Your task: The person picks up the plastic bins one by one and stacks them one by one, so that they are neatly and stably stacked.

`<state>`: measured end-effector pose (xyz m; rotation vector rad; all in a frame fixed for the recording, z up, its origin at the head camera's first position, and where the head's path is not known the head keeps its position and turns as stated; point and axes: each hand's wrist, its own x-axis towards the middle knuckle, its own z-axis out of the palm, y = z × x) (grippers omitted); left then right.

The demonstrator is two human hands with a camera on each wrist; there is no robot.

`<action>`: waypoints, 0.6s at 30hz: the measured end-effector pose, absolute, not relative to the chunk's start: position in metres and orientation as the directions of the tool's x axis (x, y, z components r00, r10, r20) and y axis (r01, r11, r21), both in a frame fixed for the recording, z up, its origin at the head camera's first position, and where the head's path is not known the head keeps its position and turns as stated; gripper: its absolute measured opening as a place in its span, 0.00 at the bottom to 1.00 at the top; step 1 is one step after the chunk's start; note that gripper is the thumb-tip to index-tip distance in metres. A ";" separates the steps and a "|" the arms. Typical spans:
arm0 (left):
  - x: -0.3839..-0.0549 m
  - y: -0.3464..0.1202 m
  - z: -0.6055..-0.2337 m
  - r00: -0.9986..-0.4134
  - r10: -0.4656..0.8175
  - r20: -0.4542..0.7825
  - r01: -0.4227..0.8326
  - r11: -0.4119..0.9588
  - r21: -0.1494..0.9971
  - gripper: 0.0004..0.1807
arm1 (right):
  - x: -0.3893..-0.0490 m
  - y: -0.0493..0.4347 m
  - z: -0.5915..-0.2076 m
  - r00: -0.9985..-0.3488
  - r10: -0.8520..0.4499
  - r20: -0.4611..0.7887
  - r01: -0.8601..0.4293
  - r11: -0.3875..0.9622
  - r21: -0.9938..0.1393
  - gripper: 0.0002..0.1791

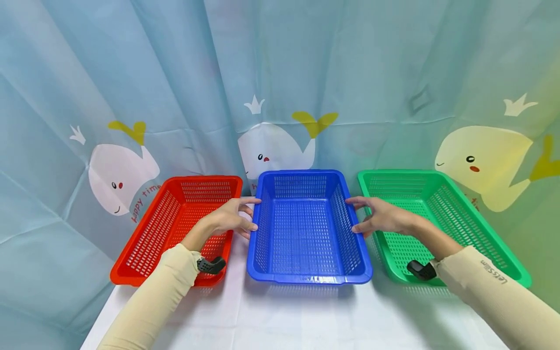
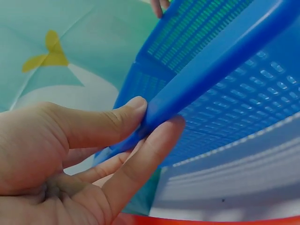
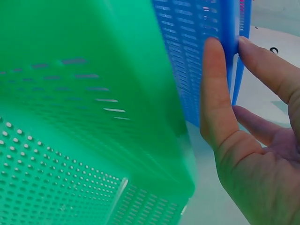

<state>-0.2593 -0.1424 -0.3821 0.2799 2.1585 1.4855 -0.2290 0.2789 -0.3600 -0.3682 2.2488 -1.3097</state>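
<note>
A blue plastic basket (image 1: 306, 233) with slotted walls sits in the middle, nothing inside it. My left hand (image 1: 234, 217) holds its left rim between thumb and fingers. In the left wrist view that hand (image 2: 93, 154) pinches the blue rim (image 2: 211, 61). On the opposite side, my right hand (image 1: 382, 216) grips the right rim. The right wrist view has the fingers of the right hand (image 3: 262, 140) on either side of the blue rim (image 3: 229, 28). The basket's underside is hidden in the head view.
A red basket (image 1: 144, 233) stands to the left, under my left forearm. At the right is a green basket (image 1: 485, 228), partly covered by my right forearm. All rest on a white tabletop (image 1: 280, 321). Behind hangs a blue curtain (image 1: 280, 63) printed with whales.
</note>
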 end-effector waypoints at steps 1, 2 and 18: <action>-0.259 -0.143 -0.380 -0.854 0.439 -0.280 -0.106 0.380 0.919 0.45 | -0.228 0.279 -0.358 -0.837 -0.468 -0.285 0.013 0.503 -0.864 0.49; -0.258 -0.144 -0.378 -0.855 0.439 -0.276 -0.102 0.380 0.919 0.45 | -0.228 0.279 -0.357 -0.839 -0.466 -0.280 0.005 0.508 -0.861 0.49; -0.250 -0.155 -0.338 -0.855 0.484 -0.185 -0.007 0.347 0.938 0.45 | -0.214 0.284 -0.320 -0.870 -0.453 -0.194 -0.059 0.485 -0.873 0.51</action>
